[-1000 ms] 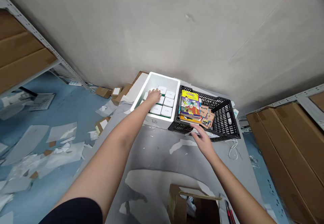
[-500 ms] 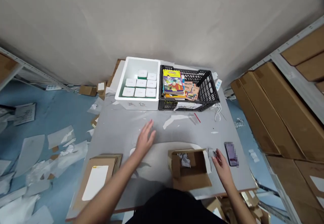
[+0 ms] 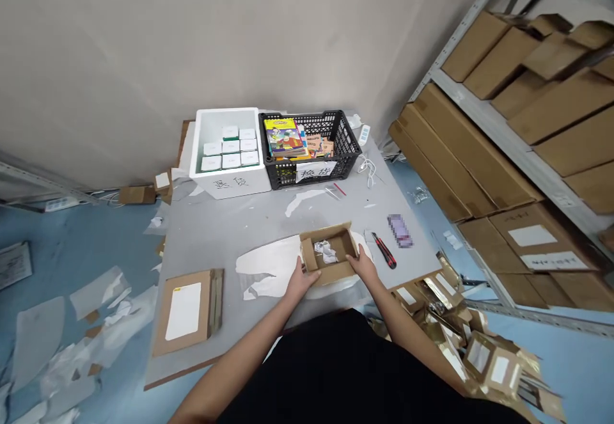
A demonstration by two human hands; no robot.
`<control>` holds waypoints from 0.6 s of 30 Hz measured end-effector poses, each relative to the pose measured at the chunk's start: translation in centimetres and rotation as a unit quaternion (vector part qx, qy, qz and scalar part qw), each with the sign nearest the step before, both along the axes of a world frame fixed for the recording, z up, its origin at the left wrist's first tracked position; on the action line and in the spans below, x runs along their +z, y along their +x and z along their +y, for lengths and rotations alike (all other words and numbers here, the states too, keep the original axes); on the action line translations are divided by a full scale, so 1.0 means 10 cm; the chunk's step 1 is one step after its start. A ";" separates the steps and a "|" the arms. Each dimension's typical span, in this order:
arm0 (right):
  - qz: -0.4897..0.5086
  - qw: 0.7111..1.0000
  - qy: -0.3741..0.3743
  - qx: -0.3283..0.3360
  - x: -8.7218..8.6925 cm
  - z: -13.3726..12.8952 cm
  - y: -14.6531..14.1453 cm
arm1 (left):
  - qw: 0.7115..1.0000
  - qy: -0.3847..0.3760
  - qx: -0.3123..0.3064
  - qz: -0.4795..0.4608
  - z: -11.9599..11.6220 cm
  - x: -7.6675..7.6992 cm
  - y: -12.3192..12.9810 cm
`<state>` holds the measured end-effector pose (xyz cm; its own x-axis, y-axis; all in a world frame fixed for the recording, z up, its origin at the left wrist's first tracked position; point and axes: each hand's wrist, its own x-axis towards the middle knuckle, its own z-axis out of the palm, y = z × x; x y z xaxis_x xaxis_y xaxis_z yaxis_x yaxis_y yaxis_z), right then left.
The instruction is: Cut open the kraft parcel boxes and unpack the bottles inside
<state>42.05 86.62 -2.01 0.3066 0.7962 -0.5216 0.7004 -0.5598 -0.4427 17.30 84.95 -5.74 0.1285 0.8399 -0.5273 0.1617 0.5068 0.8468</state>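
Reading the head feed, I have the left hand (image 3: 300, 282) clenched on the near left corner of a small cardboard box (image 3: 330, 272) and the right hand (image 3: 362, 265) clenched on its near right side. The box is open-topped and stands near the middle of the grey work table (image 3: 215, 245), with crumpled white paper (image 3: 326, 251) inside it.

Just right of the box lie a red-and-black utility knife (image 3: 384, 250) and a phone (image 3: 400, 230), its surface blurred out. To the left, a flat cardboard mailer (image 3: 187, 312) with a white label lies on the table.

At the far edge, a white foam box (image 3: 230, 187) holds two or three rows of small white boxes (image 3: 230, 149). Touching its right side, a black plastic crate (image 3: 343, 139) holds a stack of colourful comic books (image 3: 283, 137) and a bundle of small printed cards (image 3: 319, 146).

Torn gold-foil packaging (image 3: 455, 341) is heaped on the floor off the near right corner of the table. Cardboard cartons (image 3: 499, 155) fill the metal shelving on the right.
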 end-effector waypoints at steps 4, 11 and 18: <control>0.010 0.999 0.031 -0.017 0.01 -0.04 -0.01 | 0.996 0.059 0.015 0.072 0.03 0.02 0.10; 0.097 0.984 0.134 -0.064 -0.11 -0.39 0.07 | 0.985 0.086 0.095 0.115 -0.14 0.00 0.04; 0.203 0.951 0.206 -0.110 -0.21 -1.25 0.16 | 0.986 0.076 0.128 0.072 -0.85 0.22 0.01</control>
<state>43.68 74.08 -4.11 0.3288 0.8989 -0.2895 0.3116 -0.3926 -0.8653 17.36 76.48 -3.54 -0.1652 0.9055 -0.3908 0.1688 0.4164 0.8934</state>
